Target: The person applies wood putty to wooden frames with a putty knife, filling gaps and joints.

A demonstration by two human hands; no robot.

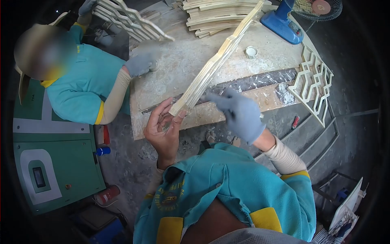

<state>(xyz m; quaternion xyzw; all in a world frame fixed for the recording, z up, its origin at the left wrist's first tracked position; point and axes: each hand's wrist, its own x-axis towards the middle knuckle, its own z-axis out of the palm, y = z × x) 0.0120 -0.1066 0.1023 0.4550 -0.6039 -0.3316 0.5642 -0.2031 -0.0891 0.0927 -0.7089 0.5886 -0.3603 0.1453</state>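
Note:
My bare left hand [163,132] grips the near end of a pale wooden lattice panel [211,67], fingers on one side and thumb on the other. The panel is turned nearly edge-on, its zigzag slats stacked in line, and slants away to the upper right above the table. My right hand [240,116], in a grey glove, hovers just right of the panel's near part. Its index finger stretches out toward the slats, slightly blurred, and nothing shows in its grasp. Under the panel lies a dark, white-smeared strip [260,83] along the table's near side.
The worktable [170,77] bears a small round tub [251,52], stacked lattice panels [211,18] and a blue fan [282,26]. Another lattice panel [313,83] overhangs the right edge. At left, a co-worker [81,77] wearing gloves holds a lattice panel [130,20]. A green machine [57,162] stands beyond.

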